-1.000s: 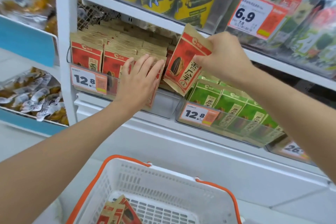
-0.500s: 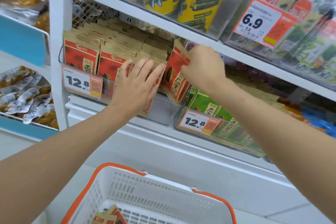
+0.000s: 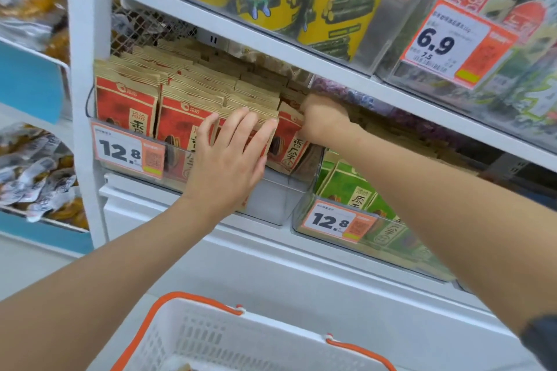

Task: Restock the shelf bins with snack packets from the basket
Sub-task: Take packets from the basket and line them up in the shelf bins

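In it goes: right hand [image 3: 324, 119] fingers clasp the red paper snack packet [image 3: 288, 143], now lowered beside flat left hand [image 3: 232, 159] fingers, nearly stocked.

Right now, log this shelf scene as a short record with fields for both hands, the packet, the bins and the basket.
left hand: fingers straight, pressing flat against the front of the red packets
right hand: gripping the top of the held packet
held packet: red, tilted, partly inside the right end of the clear bin
neighbouring bin: green packets, price tag reading 12.8
basket: white, orange handles, below the shelf; contents mostly out of frame
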